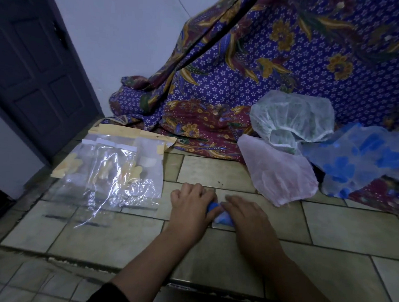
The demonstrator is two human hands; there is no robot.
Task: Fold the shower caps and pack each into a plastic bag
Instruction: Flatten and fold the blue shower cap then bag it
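Both hands press together on a blue shower cap, left hand and right hand squeezing it small on the tiled floor, likely so it fits a plastic bag lying left of them; unfolded caps wait beyond the right hand.

The folded cap between the hands is blue and white; 3 loose caps lie beyond it, a pink cap, a white cap and a clear cap printed with blue flowers. The bags are clear with yellow flowers and pale yellow headers. The cloth is purple with small white flowers and maroon-and-gold blooms, the tiles beige and the door dark grey.
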